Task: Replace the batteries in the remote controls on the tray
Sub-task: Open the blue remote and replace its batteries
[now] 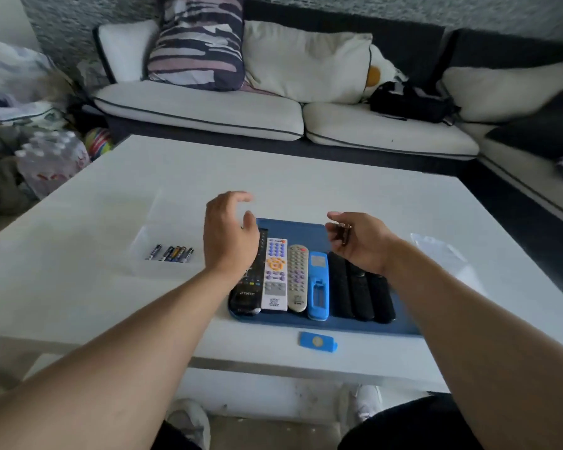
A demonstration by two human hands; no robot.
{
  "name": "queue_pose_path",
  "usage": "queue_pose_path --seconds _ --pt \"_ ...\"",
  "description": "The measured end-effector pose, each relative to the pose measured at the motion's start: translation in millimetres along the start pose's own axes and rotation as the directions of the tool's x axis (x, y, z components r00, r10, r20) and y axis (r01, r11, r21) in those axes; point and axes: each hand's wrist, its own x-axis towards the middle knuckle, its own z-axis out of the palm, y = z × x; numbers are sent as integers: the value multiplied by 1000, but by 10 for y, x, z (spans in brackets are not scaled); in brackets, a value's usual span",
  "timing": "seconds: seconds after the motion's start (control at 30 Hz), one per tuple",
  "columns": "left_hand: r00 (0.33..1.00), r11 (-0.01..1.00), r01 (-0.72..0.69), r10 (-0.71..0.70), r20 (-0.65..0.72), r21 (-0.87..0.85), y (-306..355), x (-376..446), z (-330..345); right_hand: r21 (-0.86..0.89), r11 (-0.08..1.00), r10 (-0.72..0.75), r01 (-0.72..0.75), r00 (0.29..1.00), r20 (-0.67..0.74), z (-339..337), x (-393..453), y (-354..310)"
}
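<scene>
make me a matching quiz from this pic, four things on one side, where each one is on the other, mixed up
Things:
1. blue remote
2. blue cover
3. loose batteries
4. dark batteries

Places:
A. in the right hand
B. on the table in front of the tray
C. on the tray, back open
D. in the clear box left of the tray

Pairs: 1-C, 2-B, 3-D, 4-A

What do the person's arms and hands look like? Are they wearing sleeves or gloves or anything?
Both arms are bare from the frame's edge down to the wrists: no sleeves show. The left hand and the right hand have no gloves, and I see no watch, bracelet or ring on them. Lower down, dark trousers and white shoes show.
</scene>
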Motion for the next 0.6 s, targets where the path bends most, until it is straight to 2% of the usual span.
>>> queue_pose_path --seconds 0.07,0.1,0.17,0.23,0.33,0.4,0.53,0.6 --pt "977 1000 1 -7 213 28 134 -66 114 -153 988 -10 -4 996 -92 -195 -2 21" --pt "940 999 -7 -10 341 49 170 -103 177 -264 964 -14 -19 993 -121 -258 -13 44" --pt "803 987 -82 -18 596 140 228 -187 297 -541 841 -54 -35 987 -149 -312 -52 96" --pt "652 939 -224 -56 756 263 251 -260 386 -780 626 -149 -4 981 -125 -313 -44 167" --pt "526 907 -276 -133 840 317 275 -323 462 -965 252 -275 76 961 3 -308 72 265" --pt "471 905 -275 -169 866 326 277 -349 467 -998 1 -292 56 955 53 -277 153 321" --pt "400 883 -301 -227 888 361 246 -408 458 -971 -236 -240 47 965 105 -214 313 333" --pt "395 890 -285 -230 889 356 236 -422 459 -953 -302 -220 38 969 108 -187 390 333"
